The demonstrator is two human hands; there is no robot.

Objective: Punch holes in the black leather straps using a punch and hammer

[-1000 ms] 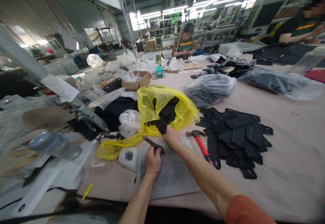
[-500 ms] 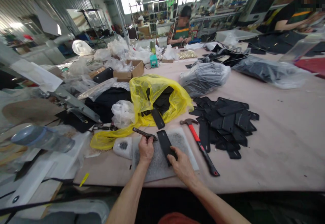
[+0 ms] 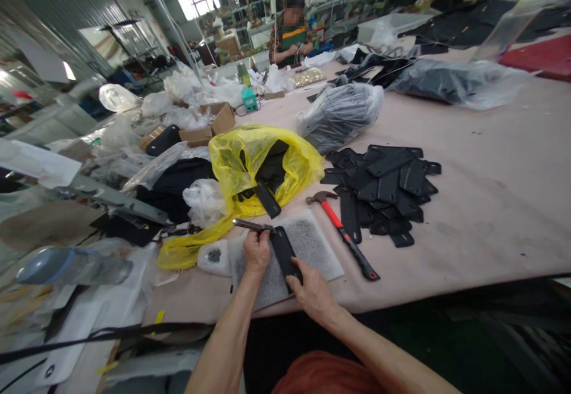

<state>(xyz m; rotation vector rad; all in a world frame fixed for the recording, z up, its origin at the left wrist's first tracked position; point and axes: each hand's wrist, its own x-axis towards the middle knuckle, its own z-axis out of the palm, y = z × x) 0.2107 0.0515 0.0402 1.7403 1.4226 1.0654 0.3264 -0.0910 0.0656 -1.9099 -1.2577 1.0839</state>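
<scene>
While the left hand (image 3: 257, 252) grips one metal tool (image 3: 253, 225), the right hand (image 3: 311, 287) pinches one black strip (image 3: 285, 254) over one pad (image 3: 311, 242). One hammer (image 3: 342, 231) lies right of the pad, between it and one heap (image 3: 383, 188); one yellow bag (image 3: 232, 159) sits beyond.

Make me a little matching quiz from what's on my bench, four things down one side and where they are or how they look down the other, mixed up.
1. hammer
2. open bag
3. metal tool
4. black strip

A. yellow, with black pieces inside
B. on the gray sheet, held by the right hand
C. between the gray sheet and the black pile
D. in the left hand

Pairs: 1-C, 2-A, 3-D, 4-B
</scene>
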